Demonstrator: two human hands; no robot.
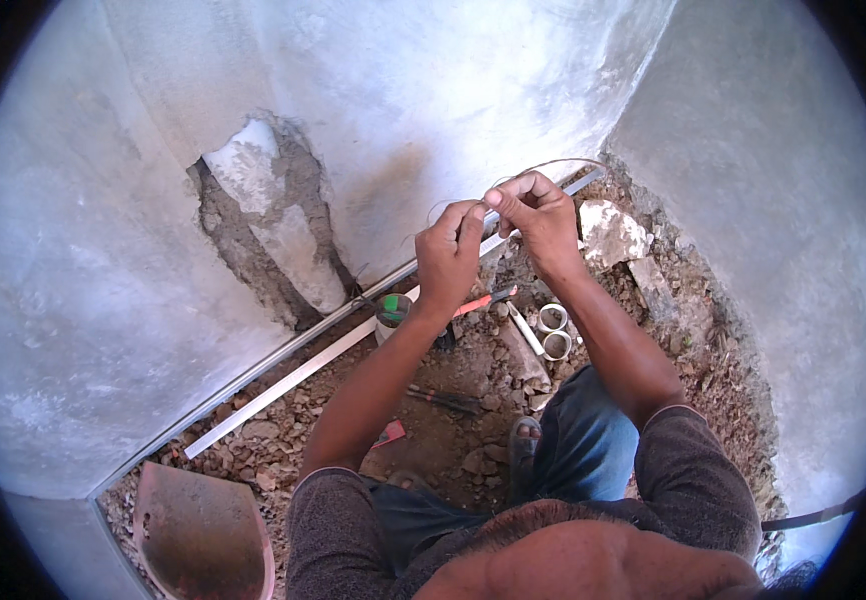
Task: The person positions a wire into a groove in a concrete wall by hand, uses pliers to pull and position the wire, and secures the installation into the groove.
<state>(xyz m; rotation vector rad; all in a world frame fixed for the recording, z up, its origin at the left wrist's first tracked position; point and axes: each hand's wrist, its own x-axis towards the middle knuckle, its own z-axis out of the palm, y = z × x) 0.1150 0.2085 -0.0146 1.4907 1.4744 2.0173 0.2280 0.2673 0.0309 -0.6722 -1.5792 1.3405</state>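
Two-handed pinch on a thin strand (565, 160), which appears to be wire or cord. The strand lies at the meeting fingertips, in front of the wall (453, 90); the fingers hide its middle, and its faint left end is hard to trace. The left hand (449, 248) and right hand (543, 215) nearly touch, each with thumb and forefinger closed on it. The left forearm partly covers a round container (391, 308) with a green patch; the curved, brownish slab (203, 530) is cut off below. The wall is smooth and grey, with a jagged cavity (223, 225) exposing coarse material. Two pale rings (553, 318) lie beside a white tube (525, 328) on crumbly rubble (263, 445). A straight white strip (288, 385) runs near the wall's foot; open room remains above the hands.
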